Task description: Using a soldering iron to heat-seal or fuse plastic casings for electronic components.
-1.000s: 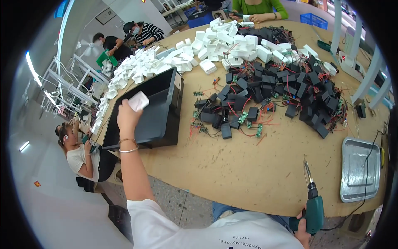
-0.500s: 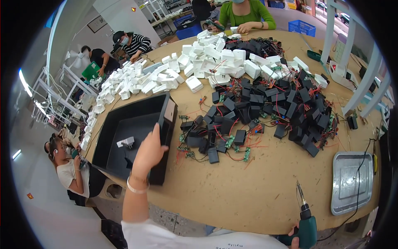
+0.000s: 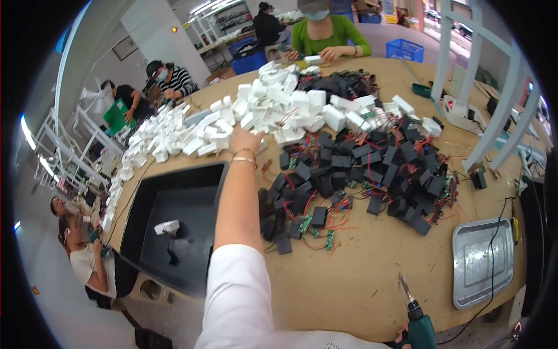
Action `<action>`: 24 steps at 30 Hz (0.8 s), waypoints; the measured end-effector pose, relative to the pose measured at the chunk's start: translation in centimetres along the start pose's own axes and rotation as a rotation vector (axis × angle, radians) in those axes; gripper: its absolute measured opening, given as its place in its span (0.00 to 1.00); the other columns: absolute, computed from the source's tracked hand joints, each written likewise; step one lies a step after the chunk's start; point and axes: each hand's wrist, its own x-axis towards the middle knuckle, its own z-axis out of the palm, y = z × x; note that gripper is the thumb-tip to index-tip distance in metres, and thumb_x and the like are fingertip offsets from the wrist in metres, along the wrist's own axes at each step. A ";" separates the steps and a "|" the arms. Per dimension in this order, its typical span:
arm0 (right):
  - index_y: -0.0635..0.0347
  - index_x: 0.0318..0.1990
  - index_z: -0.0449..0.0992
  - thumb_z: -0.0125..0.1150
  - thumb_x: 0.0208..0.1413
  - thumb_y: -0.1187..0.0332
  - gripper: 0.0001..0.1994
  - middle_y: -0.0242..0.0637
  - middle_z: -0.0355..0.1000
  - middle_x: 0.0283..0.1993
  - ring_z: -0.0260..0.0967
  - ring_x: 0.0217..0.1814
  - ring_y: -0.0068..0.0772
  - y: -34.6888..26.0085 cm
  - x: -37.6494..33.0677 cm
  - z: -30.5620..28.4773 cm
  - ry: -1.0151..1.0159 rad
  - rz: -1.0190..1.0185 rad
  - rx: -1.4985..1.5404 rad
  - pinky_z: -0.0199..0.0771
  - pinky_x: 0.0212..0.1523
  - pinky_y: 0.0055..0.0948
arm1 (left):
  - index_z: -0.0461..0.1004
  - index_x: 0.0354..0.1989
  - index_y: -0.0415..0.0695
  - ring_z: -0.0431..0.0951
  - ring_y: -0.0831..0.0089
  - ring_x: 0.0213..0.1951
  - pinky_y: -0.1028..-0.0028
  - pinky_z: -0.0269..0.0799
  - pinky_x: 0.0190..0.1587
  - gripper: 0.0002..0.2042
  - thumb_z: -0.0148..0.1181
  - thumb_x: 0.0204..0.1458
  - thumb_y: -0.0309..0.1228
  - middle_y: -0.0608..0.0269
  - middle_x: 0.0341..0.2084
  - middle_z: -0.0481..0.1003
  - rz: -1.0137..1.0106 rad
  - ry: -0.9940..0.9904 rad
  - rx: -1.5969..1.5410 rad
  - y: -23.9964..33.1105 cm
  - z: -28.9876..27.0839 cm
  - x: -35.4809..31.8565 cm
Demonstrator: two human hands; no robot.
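My left hand (image 3: 245, 141) reaches over the black bin's right side to the near edge of a heap of white plastic cases (image 3: 200, 138). Its fingers are blurred against the cases, so whether it grips one does not show. At the lower edge, my right hand (image 3: 402, 338) is wrapped round a green soldering gun (image 3: 421, 330), its metal tip pointing up and left over the table. Inside the black bin (image 3: 131, 227) lie a white case (image 3: 167, 227) and a small black piece (image 3: 172, 256) beside it.
Black boxes with red wires and green circuit boards (image 3: 372, 168) are heaped right of my left arm. A metal tray (image 3: 483, 262) with a cord across it lies at the right, near white frame posts (image 3: 503, 110). A person in green (image 3: 328, 38) works across the table; others sit leftward.
My left hand has moved from the bin's right rim forward to the white cases, its arm now stretched out. The view has shifted a little; my right hand still holds the soldering gun.
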 end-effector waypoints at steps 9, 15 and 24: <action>0.57 0.62 0.55 0.65 0.50 0.56 0.35 0.39 0.63 0.57 0.63 0.53 0.37 -10.0 -1.4 -2.2 0.099 0.163 0.134 0.66 0.52 0.33 | 0.72 0.46 0.44 0.67 0.49 0.55 0.57 0.68 0.51 0.14 0.49 0.52 0.31 0.39 0.55 0.63 -0.056 -0.005 -0.055 6.2 -4.0 -3.9; 0.56 0.61 0.58 0.65 0.51 0.55 0.33 0.39 0.64 0.55 0.64 0.52 0.37 -16.9 5.3 0.5 0.200 0.120 0.285 0.66 0.51 0.34 | 0.57 0.64 0.50 0.51 0.45 0.64 0.52 0.54 0.61 0.28 0.46 0.54 0.43 0.41 0.62 0.54 0.022 -0.101 -0.165 2.2 0.5 -1.0; 0.54 0.58 0.62 0.64 0.51 0.54 0.29 0.39 0.66 0.53 0.64 0.50 0.37 -28.7 11.6 2.5 0.001 0.018 0.508 0.66 0.51 0.37 | 0.71 0.49 0.40 0.74 0.52 0.48 0.59 0.71 0.47 0.29 0.60 0.45 0.50 0.42 0.48 0.70 -0.054 0.013 -0.156 1.6 3.1 1.2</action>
